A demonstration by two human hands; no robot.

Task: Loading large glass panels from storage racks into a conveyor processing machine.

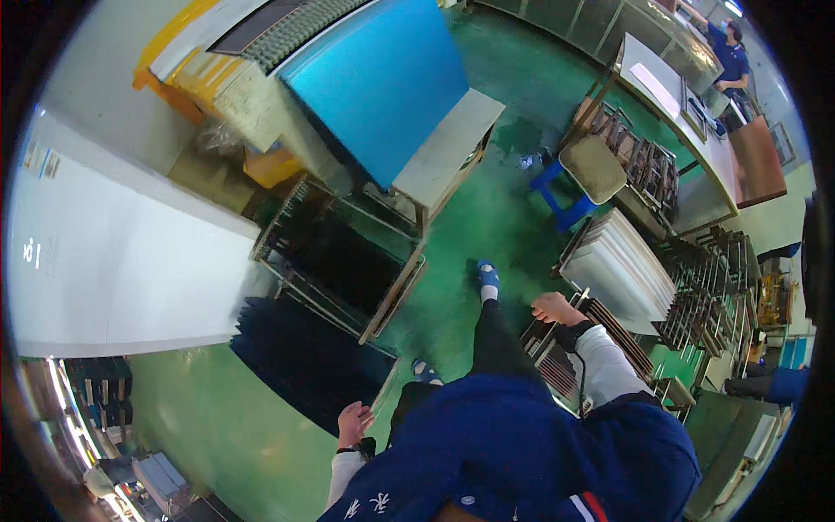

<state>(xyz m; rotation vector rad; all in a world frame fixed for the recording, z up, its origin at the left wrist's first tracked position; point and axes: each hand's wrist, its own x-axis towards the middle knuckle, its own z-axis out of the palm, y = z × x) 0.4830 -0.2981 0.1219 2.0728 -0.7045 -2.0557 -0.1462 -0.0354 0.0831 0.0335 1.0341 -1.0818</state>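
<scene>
My left hand (355, 424) hangs low at my side with its fingers loosely apart and nothing in it. It is nearest to a row of dark upright sheets (300, 361) standing in a rack. Out to the right, my right hand (555, 308) has its fingers curled in, and no object shows in it. Close beyond that hand stands a rack of pale translucent sheets (619, 265). Brown-edged panels (622, 335) stand in a rack beside my right forearm. Both wrists carry dark bands.
A metal-framed rack (396, 300) and a bench with a large blue panel (383, 87) stand ahead left. A blue stool (564, 196) with a tan seat is ahead right, by a long white table (652, 83). A person (731, 56) works at the far right. Green floor (457, 326) runs between.
</scene>
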